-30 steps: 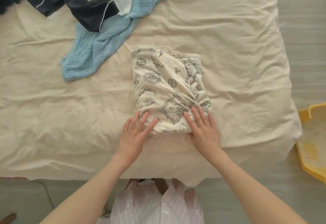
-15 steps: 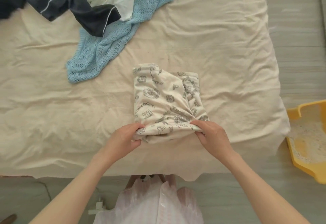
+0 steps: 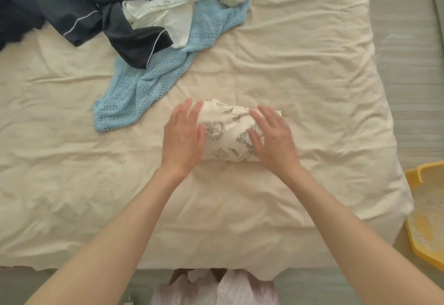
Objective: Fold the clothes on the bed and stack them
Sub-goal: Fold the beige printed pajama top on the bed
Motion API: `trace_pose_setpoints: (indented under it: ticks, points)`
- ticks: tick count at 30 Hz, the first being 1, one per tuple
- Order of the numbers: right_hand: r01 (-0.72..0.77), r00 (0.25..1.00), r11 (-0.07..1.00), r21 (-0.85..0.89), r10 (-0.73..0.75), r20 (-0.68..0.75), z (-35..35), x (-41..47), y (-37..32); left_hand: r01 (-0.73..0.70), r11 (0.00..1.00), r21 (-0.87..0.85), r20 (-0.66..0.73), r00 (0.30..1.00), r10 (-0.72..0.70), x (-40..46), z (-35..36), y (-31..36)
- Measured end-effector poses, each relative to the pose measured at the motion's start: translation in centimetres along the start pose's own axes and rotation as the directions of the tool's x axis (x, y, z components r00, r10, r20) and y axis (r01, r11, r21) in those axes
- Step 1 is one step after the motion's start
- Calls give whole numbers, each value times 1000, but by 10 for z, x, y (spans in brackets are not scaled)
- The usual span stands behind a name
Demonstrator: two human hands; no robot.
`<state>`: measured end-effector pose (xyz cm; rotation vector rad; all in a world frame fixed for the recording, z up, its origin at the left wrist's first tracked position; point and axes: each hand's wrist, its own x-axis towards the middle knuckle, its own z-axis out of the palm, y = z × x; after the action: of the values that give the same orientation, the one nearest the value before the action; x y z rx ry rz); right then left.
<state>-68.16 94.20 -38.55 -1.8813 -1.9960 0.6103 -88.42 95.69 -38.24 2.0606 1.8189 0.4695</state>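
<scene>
Head cam, centre of frame: both hands lie flat w/ fingers straight on a folded printed garment (image 3: 228,134). Left hand (image 3: 183,140) covers its left end, right hand (image 3: 272,140) its right end. Neither is clenched and nothing is pinched; palms press or pat the cloth, though motion blur means I can't tell how hard they bear down.

Key relation: the bundle's long axis runs left-right across the frame, hands at either end, its printed middle showing between them. So it sits directly under and between the grip, equally near both hands; neither arm has the advantage. It rests on the cream bedsheet (image 3: 312,76), just above frame centre, well in from the near bed edge.

Outward: to the upper left, just beside the bundle but not touching it as far as I can see, lies a light blue knit (image 3: 153,83), unfolded, running diagonally toward the top. On top of its upper part sits a heap w/ a white garment (image 3: 165,18) and dark navy clothes w/ white piping (image 3: 96,1), filling the top left corner.

Judgement: this piece looks about done; the heap isn't started. Next reach would prob. go up-left, which favours the left hand for the knit. No stack visible yet, so the bundle may be the base.

Right edge, lower: yellow tray (image 3: 422,213) on the floor, off the bed.
</scene>
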Motion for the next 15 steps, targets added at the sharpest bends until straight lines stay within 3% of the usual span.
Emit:
trace_pose_setpoints:
  ticks: [2,4,6,8,9,11,13,15]
  points:
    - [52,975,992,-114,-26,219,23,-16,1,-166,974,151,257,959,124,-20,18,2]
    - [48,919,973,-226,46,391,42,-26,10,-147,957,250,482,876,8,-34,35,-8]
    - [68,886,962,-263,63,460,56,-29,19,-87,956,279,597,796,-102,-38,46,-19]
    - [90,875,954,-286,62,480,63,-28,24,-94,952,290,633,765,-117,-36,53,-25]
    - [81,877,961,-265,58,478,65,-26,25,-108,953,282,623,777,-96,-33,54,-25]
    - [-3,908,992,-127,56,415,61,-24,21,-101,983,155,479,878,14,-31,48,-20]
    - [-157,978,980,122,138,156,47,-24,19,-51,995,-82,176,982,65,-28,40,-17]
    - [-342,927,896,282,371,-52,28,-19,27,140,958,-251,2,990,-144,-20,33,-20]
